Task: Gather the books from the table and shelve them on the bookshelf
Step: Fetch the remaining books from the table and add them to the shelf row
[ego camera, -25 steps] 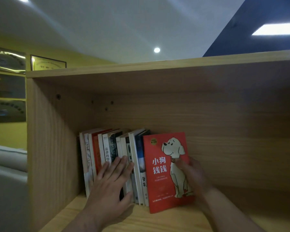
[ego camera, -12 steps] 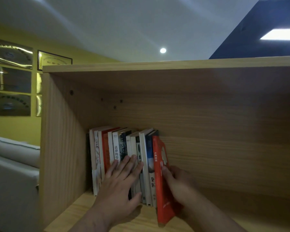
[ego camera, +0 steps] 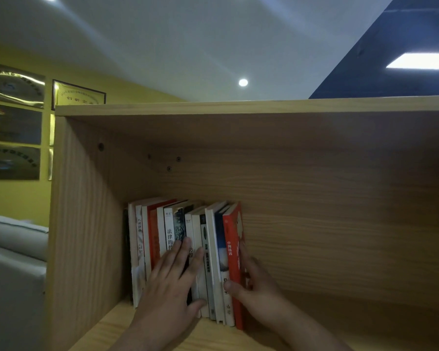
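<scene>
A row of several upright books (ego camera: 162, 239) stands at the left end of the wooden bookshelf (ego camera: 314, 224) compartment. The red book (ego camera: 232, 259) is upright at the right end of the row, spine facing me. My right hand (ego camera: 256, 287) grips it, thumb on the spine and fingers flat against its right cover. My left hand (ego camera: 170, 287) lies flat with spread fingers against the spines in the middle of the row.
The shelf board (ego camera: 365, 323) right of the books is bare wood. The left side panel (ego camera: 81, 224) bounds the row. Framed plaques (ego camera: 77, 95) hang on the yellow wall at left, above a pale sofa (ego camera: 13, 236).
The red book has turned from cover-facing to spine-out and slid in against the row's right end. My right hand moved in with it. My left hand stayed on the spines.
</scene>
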